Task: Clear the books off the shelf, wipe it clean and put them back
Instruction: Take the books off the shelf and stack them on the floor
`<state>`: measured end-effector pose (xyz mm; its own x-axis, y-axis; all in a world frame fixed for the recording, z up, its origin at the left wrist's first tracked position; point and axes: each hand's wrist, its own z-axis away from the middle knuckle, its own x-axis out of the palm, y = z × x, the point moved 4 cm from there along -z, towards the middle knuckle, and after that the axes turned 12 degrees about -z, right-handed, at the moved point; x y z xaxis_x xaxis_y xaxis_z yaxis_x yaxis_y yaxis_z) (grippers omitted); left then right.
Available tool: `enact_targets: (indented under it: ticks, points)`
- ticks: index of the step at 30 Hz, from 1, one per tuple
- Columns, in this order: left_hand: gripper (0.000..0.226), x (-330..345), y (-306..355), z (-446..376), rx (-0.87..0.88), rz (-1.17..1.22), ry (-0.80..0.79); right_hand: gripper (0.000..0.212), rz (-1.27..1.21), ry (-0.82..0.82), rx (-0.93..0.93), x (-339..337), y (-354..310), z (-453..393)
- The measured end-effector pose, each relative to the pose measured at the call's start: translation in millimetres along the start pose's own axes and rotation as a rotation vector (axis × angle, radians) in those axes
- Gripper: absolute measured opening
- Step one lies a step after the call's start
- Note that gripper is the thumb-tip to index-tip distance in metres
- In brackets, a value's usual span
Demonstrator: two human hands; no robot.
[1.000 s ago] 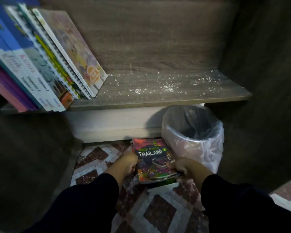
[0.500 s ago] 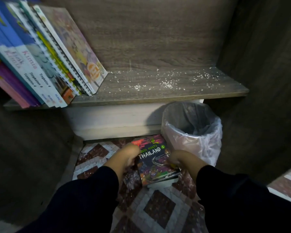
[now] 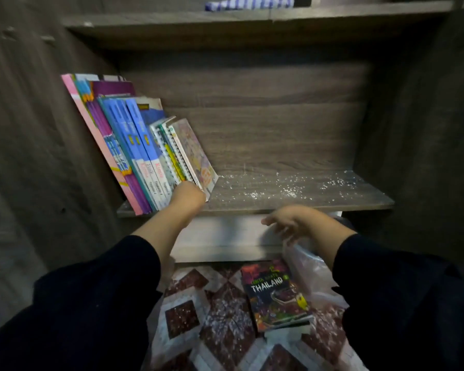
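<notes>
A person's left hand (image 3: 188, 195) is reaching up to the row of books (image 3: 145, 153) on the shelf (image 3: 306, 196), its curled fingers meeting the bottom edge of the spiral-bound books at the right end of the row; whether the fingers are actually clamping a book cannot be told, since the knuckles are hiding the contact. The right hand (image 3: 292, 223) is hovering in front of the shelf's front edge with fingers spread apart and loose, holding nothing.

The books are leaning to the left against the cabinet's side wall, pink and purple covers at the far left, blue spines in the middle and the spiral-bound ones at the right. The rest of the shelf board to their right is lying bare and is showing a scatter of white crumbs (image 3: 279, 187).

Below, a dark paperback with the word THAILAND (image 3: 275, 295) on its cover is lying face up on the patterned floor (image 3: 182, 317), on top of another book. Just beside it to the right, a bin lined with a clear plastic bag (image 3: 311, 266) is standing under the right forearm. Both arms are wearing dark sleeves (image 3: 97, 303).
</notes>
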<state>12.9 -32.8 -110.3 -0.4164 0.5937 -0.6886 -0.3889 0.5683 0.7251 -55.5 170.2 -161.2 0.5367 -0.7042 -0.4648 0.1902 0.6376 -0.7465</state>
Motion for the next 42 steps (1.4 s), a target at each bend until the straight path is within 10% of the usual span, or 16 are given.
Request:
enact_targets:
  ticks: [16, 26, 37, 42]
  points:
    - [0.041, 4.5, 12.8, -40.8, -0.023, -0.146, 0.529, 0.016, -0.721, -0.033, -0.264, 16.3, -64.3, -56.2]
    - [0.046, 7.4, 17.4, -70.3, 0.042, 0.005, 0.38, 0.007, -0.746, -0.157, -0.213, 23.6, -67.3, -62.6]
    - [0.022, -21.6, 41.1, -51.0, 0.112, 0.394, 0.267, 0.083, -1.175, -0.263, -0.109, 7.1, -60.3, -55.2]
    - [0.009, -16.6, 36.8, -28.9, 0.033, 0.451, 0.028, 0.047, -1.2, -0.195, -0.135, -13.9, -37.6, -38.1]
